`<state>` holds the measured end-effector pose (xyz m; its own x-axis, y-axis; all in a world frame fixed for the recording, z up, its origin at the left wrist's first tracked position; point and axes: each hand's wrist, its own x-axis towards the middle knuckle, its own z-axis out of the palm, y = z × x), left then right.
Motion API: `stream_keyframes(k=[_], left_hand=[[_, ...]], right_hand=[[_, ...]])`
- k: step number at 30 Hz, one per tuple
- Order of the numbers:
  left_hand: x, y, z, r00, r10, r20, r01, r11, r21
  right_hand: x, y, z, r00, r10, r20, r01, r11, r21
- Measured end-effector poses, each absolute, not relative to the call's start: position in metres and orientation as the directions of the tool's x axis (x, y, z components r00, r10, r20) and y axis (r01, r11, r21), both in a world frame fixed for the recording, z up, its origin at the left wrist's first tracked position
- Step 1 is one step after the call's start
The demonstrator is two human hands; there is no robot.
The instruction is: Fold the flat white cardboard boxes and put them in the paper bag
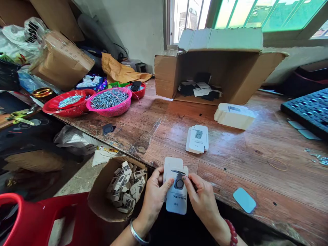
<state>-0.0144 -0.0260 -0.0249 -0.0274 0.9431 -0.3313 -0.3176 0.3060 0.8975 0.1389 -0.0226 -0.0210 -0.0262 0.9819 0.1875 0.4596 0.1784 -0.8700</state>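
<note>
Holding carton (176, 188), "MAGNETIC" printed upside down

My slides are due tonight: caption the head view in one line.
Left hand and right hand hold a printed carton beside an open box of small cartons.

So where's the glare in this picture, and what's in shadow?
Head view, glare: whitish patches on the brown wood-grain tabletop, and the bright barred glass window, partly washed out. Head view, shadow: the inside of the large open brown cardboard box.
</note>
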Motion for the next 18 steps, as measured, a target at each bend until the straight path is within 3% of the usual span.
stream_keyframes(k=[2,5,8,11,18], left_hand=[[-0.014,-0.030,-0.029,-0.063,0.960,-0.274,-0.292,0.244,0.925],[-0.016,-0.039,-0.035,-0.022,0.975,-0.220,-0.264,0.207,0.942],[-0.019,-0.047,-0.040,0.041,0.972,-0.230,-0.248,0.233,0.940],[-0.019,-0.049,-0.041,0.075,0.965,-0.252,-0.275,0.263,0.925],[-0.016,-0.050,-0.035,0.138,0.958,-0.250,-0.275,0.280,0.920]], right_hand=[[0.138,-0.024,-0.026,0.005,0.990,0.138,0.383,0.125,-0.915],[0.134,-0.031,-0.031,0.073,0.996,0.046,0.112,0.038,-0.993],[0.130,-0.040,-0.036,0.114,0.994,0.004,-0.053,0.010,-0.999],[0.128,-0.044,-0.041,0.159,0.987,0.026,-0.037,0.032,-0.999],[0.131,-0.040,-0.047,0.158,0.977,0.143,0.183,0.114,-0.977]])
